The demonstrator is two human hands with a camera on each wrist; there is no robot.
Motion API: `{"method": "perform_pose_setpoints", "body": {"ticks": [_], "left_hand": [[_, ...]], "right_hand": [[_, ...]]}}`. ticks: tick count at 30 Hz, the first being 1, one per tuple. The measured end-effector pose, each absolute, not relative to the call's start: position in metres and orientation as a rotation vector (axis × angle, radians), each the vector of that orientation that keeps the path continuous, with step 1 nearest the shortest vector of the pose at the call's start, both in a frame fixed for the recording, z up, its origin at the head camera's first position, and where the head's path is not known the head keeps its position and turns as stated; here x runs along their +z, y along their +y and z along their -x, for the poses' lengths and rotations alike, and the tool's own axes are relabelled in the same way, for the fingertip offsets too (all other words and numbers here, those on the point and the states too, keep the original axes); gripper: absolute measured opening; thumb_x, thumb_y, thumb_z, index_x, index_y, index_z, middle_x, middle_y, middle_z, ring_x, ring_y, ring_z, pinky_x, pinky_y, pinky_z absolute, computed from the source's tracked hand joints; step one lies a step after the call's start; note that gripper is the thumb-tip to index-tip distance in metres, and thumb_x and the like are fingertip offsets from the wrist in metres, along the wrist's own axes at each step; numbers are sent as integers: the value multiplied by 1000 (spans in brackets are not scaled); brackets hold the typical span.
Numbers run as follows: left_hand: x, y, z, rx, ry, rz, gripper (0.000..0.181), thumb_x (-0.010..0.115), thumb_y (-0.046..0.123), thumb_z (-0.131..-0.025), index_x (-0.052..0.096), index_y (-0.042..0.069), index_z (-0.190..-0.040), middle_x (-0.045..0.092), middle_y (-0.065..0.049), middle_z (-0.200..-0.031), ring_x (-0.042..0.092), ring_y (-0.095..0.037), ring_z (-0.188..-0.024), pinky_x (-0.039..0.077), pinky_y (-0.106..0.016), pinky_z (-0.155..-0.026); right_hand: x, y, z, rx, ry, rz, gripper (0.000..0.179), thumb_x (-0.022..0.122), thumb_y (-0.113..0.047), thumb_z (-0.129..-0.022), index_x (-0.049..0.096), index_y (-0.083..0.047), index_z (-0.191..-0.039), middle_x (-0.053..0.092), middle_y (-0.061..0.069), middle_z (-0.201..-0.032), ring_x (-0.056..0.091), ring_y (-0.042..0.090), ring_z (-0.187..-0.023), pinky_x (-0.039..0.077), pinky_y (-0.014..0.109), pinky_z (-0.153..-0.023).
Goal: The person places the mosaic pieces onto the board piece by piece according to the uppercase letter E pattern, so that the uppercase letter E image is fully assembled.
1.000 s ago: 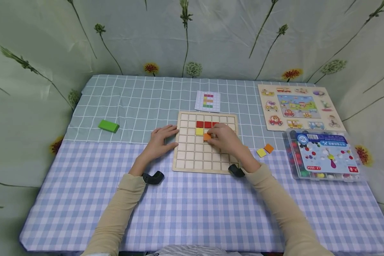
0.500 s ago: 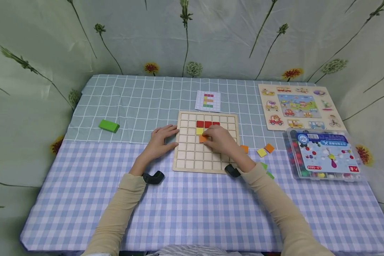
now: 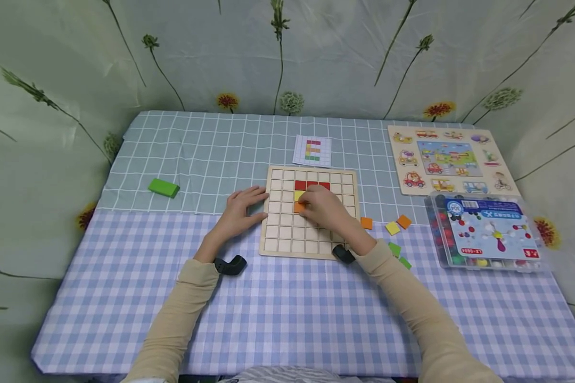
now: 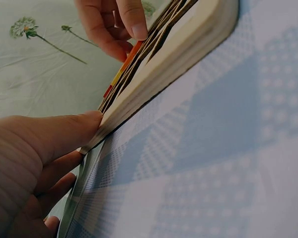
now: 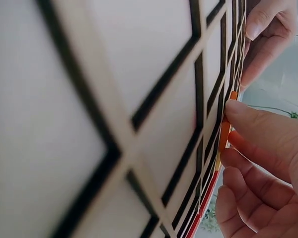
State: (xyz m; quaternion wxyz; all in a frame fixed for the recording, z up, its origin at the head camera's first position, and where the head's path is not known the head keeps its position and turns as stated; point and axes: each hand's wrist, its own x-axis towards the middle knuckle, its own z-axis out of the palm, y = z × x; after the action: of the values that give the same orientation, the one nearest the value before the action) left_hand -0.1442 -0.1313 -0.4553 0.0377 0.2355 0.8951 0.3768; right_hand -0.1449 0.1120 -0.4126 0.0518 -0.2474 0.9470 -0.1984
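Note:
A wooden grid board [image 3: 287,234] lies at the table's middle. It holds three red tiles [image 3: 311,185] in a row and a yellow tile [image 3: 298,195] below the left one. My right hand [image 3: 323,210] pinches an orange tile [image 3: 298,207] just under the yellow one. In the right wrist view thumb and finger hold the orange tile [image 5: 224,135] by its edges against the board [image 5: 114,99]. My left hand [image 3: 241,210] rests flat against the board's left edge, fingers straight, and its thumb [image 4: 64,134] touches the board's rim [image 4: 179,54].
A pattern card [image 3: 312,150] lies behind the board. Loose orange [image 3: 366,223], yellow [image 3: 392,228] and green [image 3: 395,249] tiles lie right of it. A vehicle puzzle [image 3: 448,159] and a clear bead box [image 3: 484,232] sit far right. A green block [image 3: 163,187] lies left.
My right hand has slid the orange tile about one cell to the left, to below the yellow tile. Its arm has uncovered loose tiles. The left hand has stayed put.

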Motion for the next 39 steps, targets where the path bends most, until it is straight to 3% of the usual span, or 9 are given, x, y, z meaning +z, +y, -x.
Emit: {"method": "perform_pose_setpoints", "body": {"ticks": [24, 32, 39], "left_hand": [[-456, -130, 144, 1143, 2754, -724, 54, 69, 20, -84, 53, 4, -133, 46, -14, -144, 34, -33, -139, 14, -58, -113], [-457, -132, 143, 1130, 2763, -720, 54, 70, 20, -84, 53, 3, -133, 46, -15, -144, 34, -33, -139, 15, -57, -113], [-455, -130, 143, 1146, 2759, -722, 54, 70, 19, -83, 53, 3, -132, 46, -15, -144, 34, -33, -139, 15, -58, -112]], "right_hand": [[-406, 185, 125, -615, 2988, 570, 19, 65, -6, -83, 70, 2, -99, 67, 15, -97, 60, 27, -89, 51, 40, -79], [-410, 213, 119, -657, 3033, 509, 18, 69, -6, -81, 70, 3, -97, 66, 15, -91, 54, 23, -73, 44, 34, -65], [-412, 228, 112, -669, 3038, 455, 20, 69, -7, -82, 70, 3, -99, 67, 17, -93, 57, 26, -76, 48, 38, -68]]}}
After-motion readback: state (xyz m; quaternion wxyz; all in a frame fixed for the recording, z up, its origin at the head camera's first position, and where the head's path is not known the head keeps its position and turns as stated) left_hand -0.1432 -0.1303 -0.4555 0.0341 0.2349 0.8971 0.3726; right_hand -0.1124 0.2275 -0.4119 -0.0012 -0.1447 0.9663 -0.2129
